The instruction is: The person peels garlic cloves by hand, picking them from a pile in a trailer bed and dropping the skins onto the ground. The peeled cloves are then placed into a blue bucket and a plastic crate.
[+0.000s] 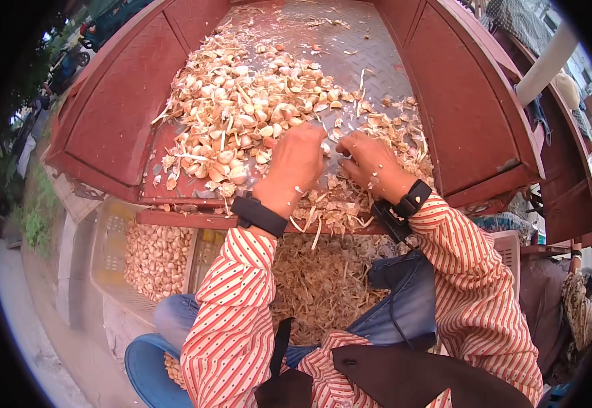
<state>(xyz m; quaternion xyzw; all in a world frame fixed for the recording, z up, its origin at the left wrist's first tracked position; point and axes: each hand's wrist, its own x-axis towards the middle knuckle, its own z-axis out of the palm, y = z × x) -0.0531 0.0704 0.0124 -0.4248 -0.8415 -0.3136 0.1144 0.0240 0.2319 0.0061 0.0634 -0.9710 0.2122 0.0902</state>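
Observation:
Garlic cloves (221, 115) lie heaped with dry skins and stalks on the metal bed of a red cart (371, 54). Over the near right side of the heap is my left hand (297, 162), its fingers curled inward and closed. Whatever they grip is hidden by the hand. A short distance to the right, my right hand (375, 163) has its fingers bent and drawn together towards the left hand. Small whitish bits show near its fingertips, too small to name. Loose papery skins (340, 204) lie below both hands at the bed's near edge.
A yellow crate (109, 238) with garlic cloves stands below left. Skins and stalks (323, 272) are piled between the knees under the bed. A blue bucket (143, 370) with cloves is at lower left. Red side panels (473, 102) (123, 102) rise on both sides.

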